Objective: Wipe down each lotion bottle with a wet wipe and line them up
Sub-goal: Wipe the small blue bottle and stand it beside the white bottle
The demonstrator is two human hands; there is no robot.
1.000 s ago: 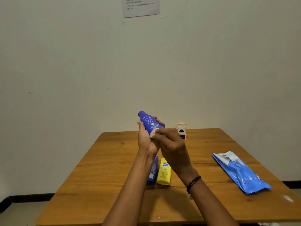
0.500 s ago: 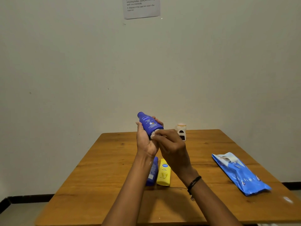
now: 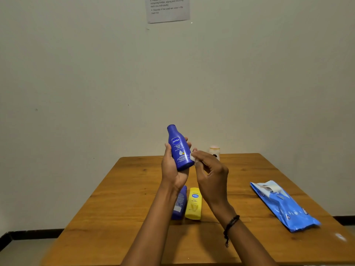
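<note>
My left hand [image 3: 172,169] holds a dark blue Nivea lotion bottle [image 3: 178,148] almost upright above the table, cap end up and label facing me. My right hand [image 3: 210,173] pinches a small white wet wipe [image 3: 193,158] against the bottle's lower right side. On the table below lie a second blue bottle [image 3: 180,204], partly hidden by my left forearm, and a yellow Vaseline bottle [image 3: 193,206] touching it on the right. A small white bottle with a pale cap [image 3: 214,150] stands at the far edge, behind my right hand.
A blue wet-wipe pack [image 3: 284,206] with its flap open lies on the right of the wooden table [image 3: 115,208]. A printed sheet [image 3: 168,8] hangs on the wall behind. Floor shows at the lower left.
The bottle has turned from a left tilt to nearly upright and more of its label shows. My right hand has slid off the front to the bottle's lower right side.
</note>
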